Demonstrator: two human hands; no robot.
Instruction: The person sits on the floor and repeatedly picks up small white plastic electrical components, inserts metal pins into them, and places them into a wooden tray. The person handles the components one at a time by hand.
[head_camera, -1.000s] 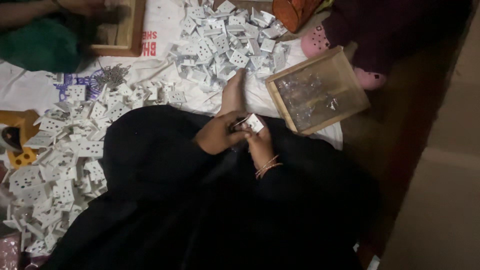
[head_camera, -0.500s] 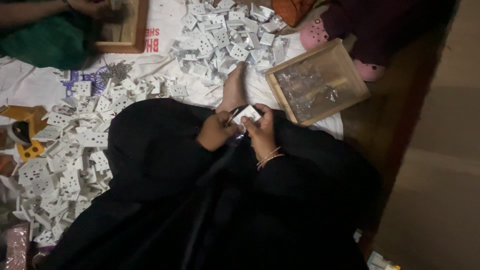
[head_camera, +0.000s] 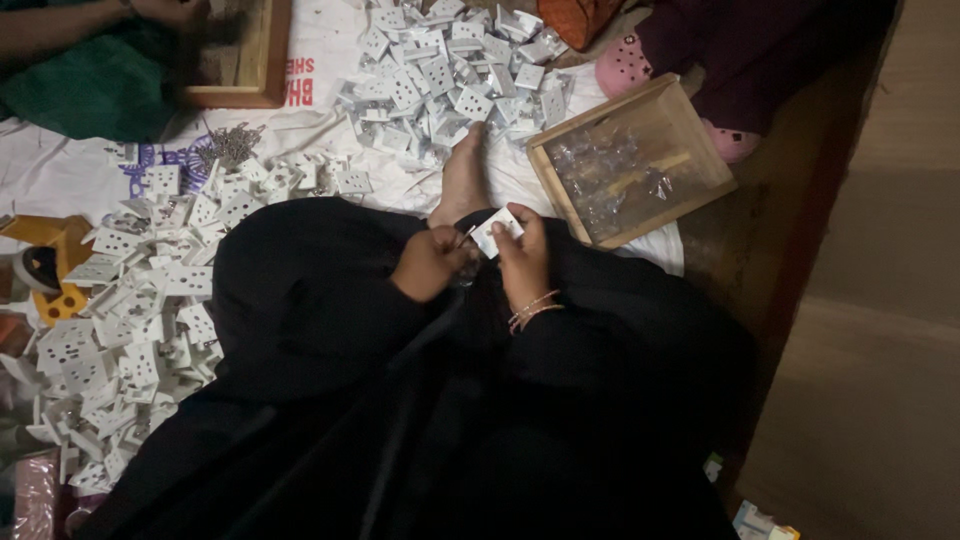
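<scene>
Here the person sits on the floor in a black garment (head_camera: 330, 330), and both hands meet over the lap. The right hand (head_camera: 522, 262), with thin bangles (head_camera: 532, 310) at the wrist, is closed on a small white socket plate (head_camera: 497, 231), pinching it by its near edge. The left hand (head_camera: 430, 262) is curled shut just beside it, its fingertips at the plate's left edge; what it pinches is too small to tell. The person's bare foot (head_camera: 463, 182) sticks out just beyond the hands.

A white cloth (head_camera: 60, 175) is spread over the floor. Along its left edge lies a wide heap of white plates (head_camera: 130, 310), and another heap of plates (head_camera: 450, 70) lies toward its far edge. At the cloth's right edge sits a wooden tray (head_camera: 553, 190) holding clear plastic packets. A second wooden tray (head_camera: 262, 70) stands at the far left corner, beside another person's green sleeve (head_camera: 90, 85). A yellow tool (head_camera: 45, 275) lies at the left edge
</scene>
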